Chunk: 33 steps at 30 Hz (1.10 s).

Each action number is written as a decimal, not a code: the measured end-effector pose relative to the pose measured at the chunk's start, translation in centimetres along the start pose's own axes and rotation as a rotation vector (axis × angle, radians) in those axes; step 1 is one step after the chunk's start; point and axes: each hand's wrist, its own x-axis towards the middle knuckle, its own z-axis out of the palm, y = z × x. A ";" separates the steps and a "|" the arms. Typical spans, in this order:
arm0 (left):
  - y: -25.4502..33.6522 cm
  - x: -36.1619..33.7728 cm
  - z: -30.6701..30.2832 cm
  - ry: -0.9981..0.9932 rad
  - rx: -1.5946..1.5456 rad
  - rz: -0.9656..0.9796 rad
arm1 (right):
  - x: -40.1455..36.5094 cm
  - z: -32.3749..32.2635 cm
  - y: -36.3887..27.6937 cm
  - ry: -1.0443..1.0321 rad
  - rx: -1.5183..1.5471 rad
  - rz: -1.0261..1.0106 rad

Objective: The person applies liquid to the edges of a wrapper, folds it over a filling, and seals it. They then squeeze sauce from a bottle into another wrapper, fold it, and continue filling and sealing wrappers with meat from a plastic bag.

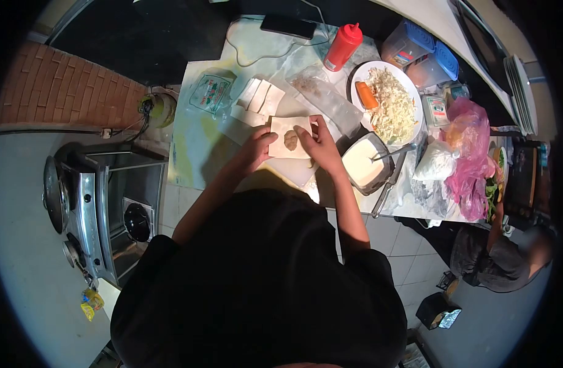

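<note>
Between my two hands is a square, pale dough wrapper [281, 127] with a lump of brown filling [291, 141] on it. My left hand [257, 149] grips the wrapper's left edge, thumb on top. My right hand [322, 149] grips the right side, its thumb close to the filling. Under the hands lies a white board [292, 170], partly hidden. Just beyond them are several cut pale wrapper pieces [261, 97]. To the right of my right hand stands a container of cream-coloured batter [359, 161] with a spoon [394, 152] in it.
A plate [359, 72] holds shredded vegetables and a carrot piece. Beside it are a red squeeze bottle [344, 46], blue-lidded tubs [409, 43], a knife [389, 187] and pink plastic bags [468, 153]. A phone [288, 26] lies at the back. Another person [496, 260] is at right; a stove [88, 208] stands left.
</note>
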 end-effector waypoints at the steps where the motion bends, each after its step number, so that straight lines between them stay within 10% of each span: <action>1: -0.1 0.1 -0.3 0.000 -0.001 0.003 | 0.0 0.0 -0.1 -0.028 0.206 0.007; 15: 4.8 -8.0 1.9 -0.405 -0.414 0.309 | -5.9 1.4 -13.7 -0.395 0.648 -0.083; 23: 4.2 -9.9 4.1 0.224 0.632 0.806 | -7.2 2.8 -14.7 -0.035 0.067 -0.186; 25: 2.5 -7.9 2.3 0.205 0.407 0.692 | -7.4 2.7 -15.0 0.247 -0.691 -0.615; 30: 2.8 -6.7 1.7 0.122 0.605 0.847 | -7.1 2.5 -13.7 0.006 -0.753 -0.734; 33: 5.5 -7.4 5.0 0.012 0.211 0.572 | -7.1 2.7 -13.1 0.078 -0.868 -0.778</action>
